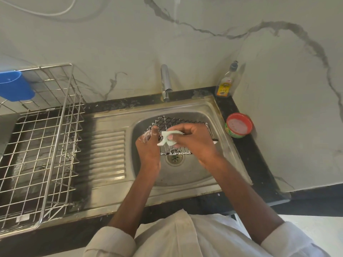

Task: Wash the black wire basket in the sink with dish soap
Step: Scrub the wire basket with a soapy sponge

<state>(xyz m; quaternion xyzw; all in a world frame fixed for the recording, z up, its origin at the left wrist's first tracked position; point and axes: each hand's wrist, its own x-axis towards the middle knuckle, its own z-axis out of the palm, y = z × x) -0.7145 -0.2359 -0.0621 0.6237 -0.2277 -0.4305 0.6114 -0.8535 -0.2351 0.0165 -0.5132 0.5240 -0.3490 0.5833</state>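
Observation:
The black wire basket, streaked with white suds, is held over the steel sink bowl. My left hand grips its left edge, and foam clings to those fingers. My right hand pinches a pale green scrub pad against the basket's wires. Much of the basket's middle is hidden by both hands. The dish soap bottle stands on the counter behind the sink's right corner. A tap rises at the back, and no water is seen running.
A steel dish rack fills the counter to the left, with a blue plastic holder hung on its back. A round red-rimmed tub holding pale soapy paste sits right of the sink. The ribbed drainboard lies between rack and bowl.

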